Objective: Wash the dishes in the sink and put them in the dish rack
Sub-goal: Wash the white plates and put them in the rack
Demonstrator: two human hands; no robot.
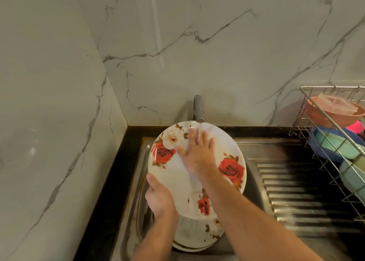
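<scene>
Left hand (159, 198) grips rose plate (173, 173) by its rim; right hand (198, 152), blurred, apparently lies flat on it.

The scene is being lit dimly and warmly from above, and a pale vertical streak of glare is being reflected on the marble wall (158, 33). The draining board (296, 191) is being crossed by dark shadow bands and bright gleams. The right hand (197, 152) is being smeared by motion blur. Straight lines are being bent near the edges by the wide lens, and the dish rack (335, 142) is being rendered softly.
</scene>
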